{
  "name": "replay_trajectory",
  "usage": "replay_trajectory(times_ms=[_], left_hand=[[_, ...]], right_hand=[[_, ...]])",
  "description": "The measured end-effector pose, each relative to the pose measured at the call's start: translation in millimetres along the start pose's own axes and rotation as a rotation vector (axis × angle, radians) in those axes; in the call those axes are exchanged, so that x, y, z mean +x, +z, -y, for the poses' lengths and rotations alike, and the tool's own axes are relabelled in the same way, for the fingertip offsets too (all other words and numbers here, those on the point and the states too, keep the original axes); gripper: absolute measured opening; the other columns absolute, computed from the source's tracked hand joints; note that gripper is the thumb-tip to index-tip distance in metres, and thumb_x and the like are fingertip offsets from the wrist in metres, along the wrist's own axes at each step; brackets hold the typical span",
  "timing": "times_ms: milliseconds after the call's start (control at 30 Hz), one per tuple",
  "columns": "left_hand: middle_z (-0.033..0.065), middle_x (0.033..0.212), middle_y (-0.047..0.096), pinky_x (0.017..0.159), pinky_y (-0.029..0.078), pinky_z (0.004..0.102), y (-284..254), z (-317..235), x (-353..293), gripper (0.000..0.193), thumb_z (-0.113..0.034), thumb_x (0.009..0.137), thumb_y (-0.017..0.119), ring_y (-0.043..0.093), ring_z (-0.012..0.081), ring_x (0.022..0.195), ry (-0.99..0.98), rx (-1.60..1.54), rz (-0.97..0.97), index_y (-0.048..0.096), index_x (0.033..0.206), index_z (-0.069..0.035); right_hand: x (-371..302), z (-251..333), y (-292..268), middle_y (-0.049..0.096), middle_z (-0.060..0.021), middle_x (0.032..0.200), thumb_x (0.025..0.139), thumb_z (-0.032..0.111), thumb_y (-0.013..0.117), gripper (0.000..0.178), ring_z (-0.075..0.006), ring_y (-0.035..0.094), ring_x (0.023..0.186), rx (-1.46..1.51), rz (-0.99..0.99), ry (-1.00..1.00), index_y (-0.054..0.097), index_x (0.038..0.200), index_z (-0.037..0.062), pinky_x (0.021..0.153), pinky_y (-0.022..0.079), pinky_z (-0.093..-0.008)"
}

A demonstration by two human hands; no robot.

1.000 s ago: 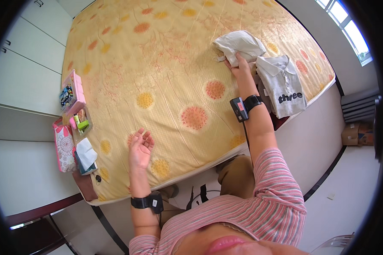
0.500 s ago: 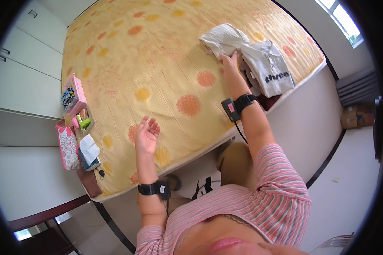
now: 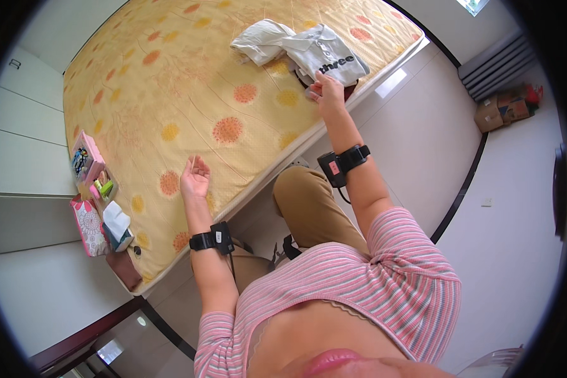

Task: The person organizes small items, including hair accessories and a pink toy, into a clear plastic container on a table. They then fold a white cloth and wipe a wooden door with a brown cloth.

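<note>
From my distant seat I am reading the head view as a clock face, and the folded light-grey shirt (image 3: 324, 47) is lying just past 12 o'clock, near the edge of the patterned mattress (image 3: 123, 97). It is sitting on darker clothing (image 3: 351, 92), with a crumpled white cloth (image 3: 261, 39) lying against it on the 11 o'clock side. My right hand (image 3: 327, 94), toward 1 o'clock, is overlapping the shirt's near edge with bent fingers; I am not managing to tell whether they are pinching fabric or only resting there. My left hand (image 3: 196, 179), at 9 o'clock, is facing palm up with loosely curled fingers, holding nothing. As I am judging it, handling this pile well is calling for flat fingers and a light touch, since tugging the top layer would be skewing the collar and folds; the idle left hand could be steadying the other side. Among the containers, a pink box (image 3: 97, 159) past 9 o'clock is holding small dark and coloured pieces, and a shallow tray (image 3: 114, 188) below it is carrying a bright green item (image 3: 106, 188). Toward 8 o'clock, a teal tissue box (image 3: 123, 241) is showing white tissue (image 3: 116, 217), while a flowered pouch (image 3: 89, 231) beside it is hiding its contents.
</note>
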State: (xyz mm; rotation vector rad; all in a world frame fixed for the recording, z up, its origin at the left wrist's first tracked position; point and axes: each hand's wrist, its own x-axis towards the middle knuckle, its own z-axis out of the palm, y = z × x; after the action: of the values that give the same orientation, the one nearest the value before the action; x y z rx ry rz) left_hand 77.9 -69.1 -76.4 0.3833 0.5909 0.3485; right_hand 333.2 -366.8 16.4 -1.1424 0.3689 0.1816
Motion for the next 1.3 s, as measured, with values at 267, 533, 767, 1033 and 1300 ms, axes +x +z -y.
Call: replay_trajectory(times_ms=[267,533,767,1033,1300], left_hand=[[0.0079,0.098,0.059,0.077,0.045,0.0354,9,7,-33,0.023,-0.017,0.086,0.049,0.057,0.0174,0.085,0.009,-0.062,0.062,0.053,0.107,-0.007],[0.0084,0.100,0.059,0.078,0.045,0.0343,-6,1,-45,0.023,-0.016,0.088,0.045,0.056,0.0180,0.087,0.025,-0.044,0.085,0.054,0.105,-0.005],[0.0084,0.099,0.059,0.077,0.046,0.0325,-5,9,-41,0.024,-0.016,0.088,0.045,0.057,0.0173,0.084,-0.014,0.049,0.109,0.051,0.108,-0.005],[0.0082,0.098,0.059,0.076,0.046,0.0322,-4,12,-39,0.025,-0.016,0.088,0.046,0.057,0.0175,0.083,-0.004,0.091,0.068,0.050,0.110,-0.005],[0.0081,0.097,0.059,0.076,0.046,0.0318,-6,9,-42,0.025,-0.016,0.087,0.047,0.057,0.0174,0.083,0.014,0.068,0.062,0.051,0.109,-0.005]], right_hand=[[27,14,-52,0.053,-0.0058,0.081,0.070,0.024,0.070,0.036,-0.0190,0.051,0.062,-0.075,-0.191,-0.028,0.051,0.094,0.0039,0.056,0.041,-0.0353],[47,38,-27,0.056,-0.0054,0.083,0.066,0.019,0.072,0.033,-0.0147,0.050,0.062,-0.025,-0.192,-0.130,0.055,0.092,0.0055,0.052,0.039,-0.0300],[73,78,-24,0.056,-0.0079,0.080,0.063,0.008,0.072,0.033,-0.0169,0.053,0.057,-0.045,-0.111,-0.244,0.055,0.089,-0.0006,0.045,0.040,-0.0283],[115,13,-70,0.057,-0.0077,0.086,0.065,0.014,0.072,0.040,-0.0214,0.055,0.071,-0.274,-0.423,-0.207,0.052,0.097,0.0030,0.053,0.044,-0.0376],[104,34,-28,0.048,-0.0210,0.110,0.057,0.010,0.076,0.074,-0.0294,0.053,0.095,0.018,-0.492,0.110,0.034,0.114,-0.0103,0.078,0.046,-0.0340]])
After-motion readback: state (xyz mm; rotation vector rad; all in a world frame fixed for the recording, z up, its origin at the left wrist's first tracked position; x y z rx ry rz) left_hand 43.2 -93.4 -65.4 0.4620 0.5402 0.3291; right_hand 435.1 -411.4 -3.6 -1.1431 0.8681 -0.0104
